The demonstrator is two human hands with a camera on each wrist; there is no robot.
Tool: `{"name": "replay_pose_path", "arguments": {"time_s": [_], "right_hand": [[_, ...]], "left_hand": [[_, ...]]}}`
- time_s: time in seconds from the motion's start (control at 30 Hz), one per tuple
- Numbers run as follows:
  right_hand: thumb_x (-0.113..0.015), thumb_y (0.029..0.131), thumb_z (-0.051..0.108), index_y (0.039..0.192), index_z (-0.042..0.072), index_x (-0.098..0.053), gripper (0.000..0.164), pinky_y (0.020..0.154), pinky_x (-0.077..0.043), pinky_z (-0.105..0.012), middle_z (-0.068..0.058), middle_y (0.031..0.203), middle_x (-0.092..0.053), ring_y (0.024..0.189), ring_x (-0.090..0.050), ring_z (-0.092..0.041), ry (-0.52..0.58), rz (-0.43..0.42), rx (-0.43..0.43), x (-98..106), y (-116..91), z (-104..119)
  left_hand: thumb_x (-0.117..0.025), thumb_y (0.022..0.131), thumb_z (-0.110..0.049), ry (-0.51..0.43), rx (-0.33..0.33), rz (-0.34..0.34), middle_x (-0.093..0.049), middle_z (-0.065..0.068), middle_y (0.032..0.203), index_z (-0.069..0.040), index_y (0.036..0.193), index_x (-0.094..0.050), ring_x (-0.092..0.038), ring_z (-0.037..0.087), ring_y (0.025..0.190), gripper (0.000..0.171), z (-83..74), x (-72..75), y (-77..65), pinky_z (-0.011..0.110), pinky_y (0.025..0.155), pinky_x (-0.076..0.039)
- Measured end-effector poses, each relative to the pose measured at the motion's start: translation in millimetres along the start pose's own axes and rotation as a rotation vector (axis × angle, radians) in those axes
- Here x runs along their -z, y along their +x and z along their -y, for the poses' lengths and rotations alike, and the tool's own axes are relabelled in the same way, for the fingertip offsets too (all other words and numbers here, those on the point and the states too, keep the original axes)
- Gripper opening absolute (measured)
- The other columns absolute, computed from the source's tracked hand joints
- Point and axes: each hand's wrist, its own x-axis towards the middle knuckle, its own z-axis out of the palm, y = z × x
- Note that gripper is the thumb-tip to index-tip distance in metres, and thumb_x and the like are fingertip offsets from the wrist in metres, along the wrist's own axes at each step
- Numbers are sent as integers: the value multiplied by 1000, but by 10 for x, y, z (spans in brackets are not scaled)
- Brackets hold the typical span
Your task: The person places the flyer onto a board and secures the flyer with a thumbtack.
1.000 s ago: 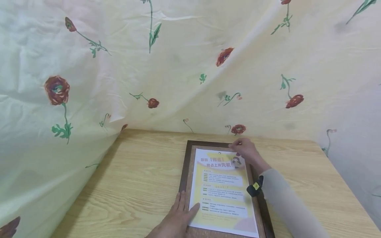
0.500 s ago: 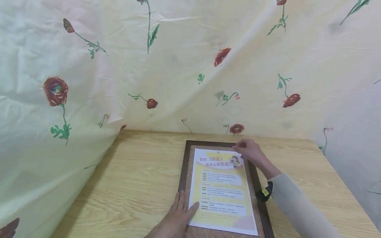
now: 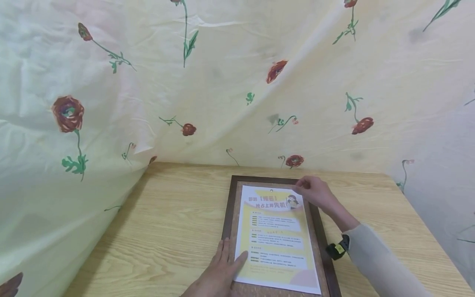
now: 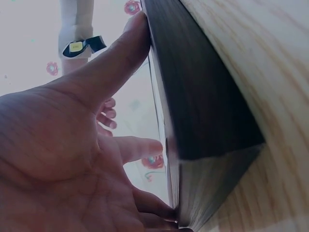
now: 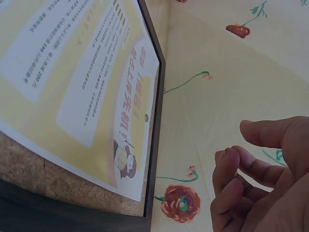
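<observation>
Lying flat on wooden table, floral cloth behind: cork board bearing pinned flyer. Left hand flat on its lower-left edge; right hand loosely curled, empty, at top-right corner.

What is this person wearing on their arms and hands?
Both hands are bare. The right hand comes out of a long beige sleeve, with a black wrist strap carrying a small yellow tag. The left hand shows no glove, ring or sleeve in view.
</observation>
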Motion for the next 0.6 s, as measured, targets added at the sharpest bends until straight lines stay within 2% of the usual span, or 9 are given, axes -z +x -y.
{"name": "replay_pose_path", "arguments": {"time_s": [0.23,0.4,0.6], "right_hand": [[-67,95,21,109,-5,-63,30,60,-46,-32,-12,90,-62,74,-55,-23,-22,-14,64,38,-91,-19],[-67,93,18,108,-4,-66,26,59,-47,-32,-11,92,-63,76,-56,-22,-53,-32,114,64,-158,-46],[-67,94,17,105,-2,-66,22,57,-46,-32,-8,89,-63,77,-56,-22,-87,-71,155,90,-250,-57]], "left_hand": [[-91,57,-39,-9,-2,-14,-6,37,155,-16,152,-40,-4,55,142,110,-6,-7,-21,65,107,-26],[-88,59,-48,-3,-9,-26,-8,38,155,-14,153,-36,-6,56,142,113,-9,32,-49,65,107,-27],[-86,57,-57,-91,11,-49,-2,32,159,-14,155,-32,-2,53,143,120,-2,124,-27,69,107,-21]]}}
